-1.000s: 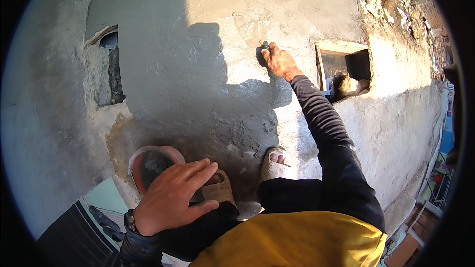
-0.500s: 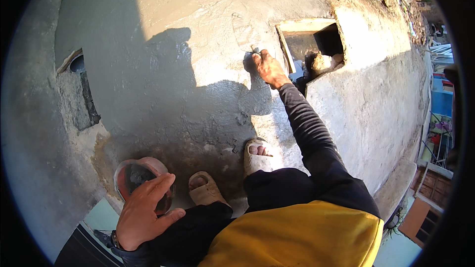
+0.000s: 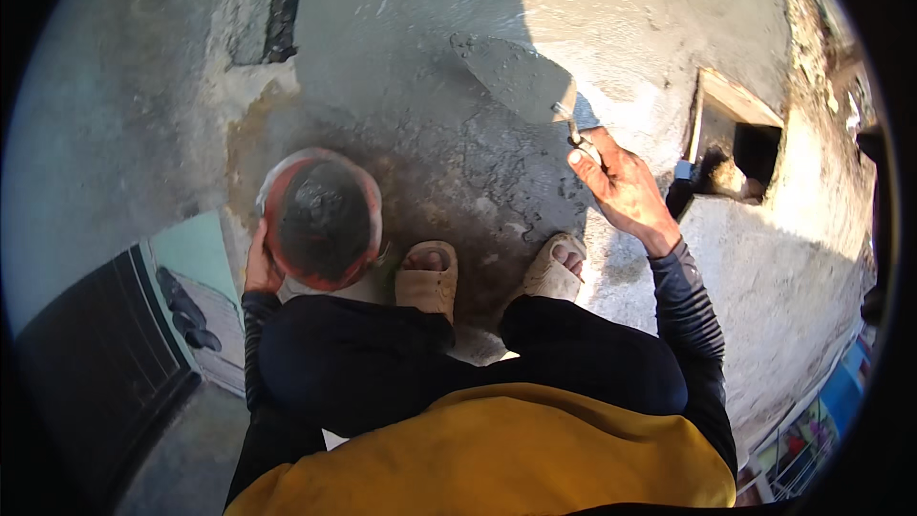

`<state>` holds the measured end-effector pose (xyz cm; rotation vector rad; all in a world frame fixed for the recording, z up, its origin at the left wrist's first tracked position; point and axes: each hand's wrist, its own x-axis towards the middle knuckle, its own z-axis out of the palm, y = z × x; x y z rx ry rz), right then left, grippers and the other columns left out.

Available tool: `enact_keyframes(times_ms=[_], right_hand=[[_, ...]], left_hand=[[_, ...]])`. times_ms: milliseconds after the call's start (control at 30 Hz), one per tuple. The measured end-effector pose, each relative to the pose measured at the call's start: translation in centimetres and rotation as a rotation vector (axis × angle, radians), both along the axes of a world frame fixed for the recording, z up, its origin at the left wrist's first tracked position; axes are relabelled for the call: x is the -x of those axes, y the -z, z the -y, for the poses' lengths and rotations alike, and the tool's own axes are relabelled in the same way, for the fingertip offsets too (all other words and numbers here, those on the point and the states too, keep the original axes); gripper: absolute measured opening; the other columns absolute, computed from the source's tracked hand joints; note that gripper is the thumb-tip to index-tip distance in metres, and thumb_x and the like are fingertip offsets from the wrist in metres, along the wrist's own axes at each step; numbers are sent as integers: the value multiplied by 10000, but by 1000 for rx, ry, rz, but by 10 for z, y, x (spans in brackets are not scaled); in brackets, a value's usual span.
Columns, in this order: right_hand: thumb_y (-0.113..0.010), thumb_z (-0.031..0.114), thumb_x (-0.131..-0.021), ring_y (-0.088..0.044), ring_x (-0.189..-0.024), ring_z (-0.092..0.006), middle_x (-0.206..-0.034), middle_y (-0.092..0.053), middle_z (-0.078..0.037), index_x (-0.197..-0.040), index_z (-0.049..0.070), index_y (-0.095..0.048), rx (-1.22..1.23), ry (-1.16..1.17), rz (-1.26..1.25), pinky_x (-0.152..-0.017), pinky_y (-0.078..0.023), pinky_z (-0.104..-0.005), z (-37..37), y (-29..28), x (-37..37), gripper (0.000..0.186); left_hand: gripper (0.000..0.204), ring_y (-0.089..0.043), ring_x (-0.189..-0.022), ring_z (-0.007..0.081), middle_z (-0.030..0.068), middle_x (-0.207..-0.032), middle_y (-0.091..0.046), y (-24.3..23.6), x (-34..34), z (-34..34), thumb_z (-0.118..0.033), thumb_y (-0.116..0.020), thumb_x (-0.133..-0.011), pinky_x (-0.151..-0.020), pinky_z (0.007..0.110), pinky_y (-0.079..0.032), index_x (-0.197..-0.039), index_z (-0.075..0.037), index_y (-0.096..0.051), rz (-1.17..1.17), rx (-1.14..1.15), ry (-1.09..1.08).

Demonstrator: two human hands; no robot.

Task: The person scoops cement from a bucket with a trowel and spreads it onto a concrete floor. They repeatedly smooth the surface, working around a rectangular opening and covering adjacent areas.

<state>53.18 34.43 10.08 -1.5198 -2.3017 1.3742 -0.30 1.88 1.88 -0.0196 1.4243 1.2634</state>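
Observation:
A pointed trowel (image 3: pixel 516 79) is in my right hand (image 3: pixel 623 186), its handle gripped by closed fingers. Its grey-smeared blade points to the far left, over the wet cement surface (image 3: pixel 401 57). To the left stands a reddish bucket (image 3: pixel 367 193) with dark wet mortar (image 3: pixel 320 205) inside. My left hand (image 3: pixel 262 263) holds the bucket's left side, fingers curled against the outer wall and partly hidden by it.
My sandalled feet (image 3: pixel 427 277) stand between bucket and trowel. At the right, a rectangular framed opening (image 3: pixel 735 139) cuts into the concrete, with rubble in it. A narrow slot (image 3: pixel 283 14) lies far left. Dark shoes (image 3: pixel 186 311) rest on a step at left.
My right hand has drawn the trowel back from beside the opening, lifting its blade into view. My left hand has gone from hovering over the bucket to holding its side. The view has shifted.

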Motion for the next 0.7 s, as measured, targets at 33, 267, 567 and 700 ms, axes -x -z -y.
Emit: enact_keyframes(times_ms=[33, 267, 567, 700], right_hand=[[-561, 410, -1075, -719, -931, -437, -973, -724, -215, -1264, 85, -609, -60, -156, -13, -784, -546, -519, 3, -11, 24, 379], [-545, 208, -1070, -734, -980, -341, -1124, -678, -191, -1276, 2, -614, -483, -930, 186, -796, -617, -434, 36, -29, 165, 299], [-464, 205, -1086, -737, -816, -372, -905, -723, -197, -1193, -16, -638, -299, -1060, 377, -710, -604, -467, 66, -13, 169, 302], [-533, 245, -1053, -718, -813, -440, -811, -695, -250, -1189, -46, -611, -33, -1062, 190, -693, -577, -515, 73, -14, 162, 331]], left_hand=[[520, -654, -1264, 218, 118, -1396, -682, -3, -3, 0, -419, -585, -1093, -1062, 387, -533, -1431, -24, -600, -35, 6, -20], [558, -639, -1247, 173, 93, -1332, -695, -69, -79, -69, -240, -712, -1047, -1060, 320, -522, -1515, -3, -523, -201, 43, -55], [574, -590, -1314, 158, 74, -1411, -661, -77, -123, -103, -239, -710, -1044, -1142, 320, -442, -1543, -22, -528, -271, -117, 92], [599, -575, -1330, 172, 83, -1463, -620, -76, -135, -109, -237, -703, -1048, -1143, 323, -441, -1564, -14, -498, -308, -163, 102]])
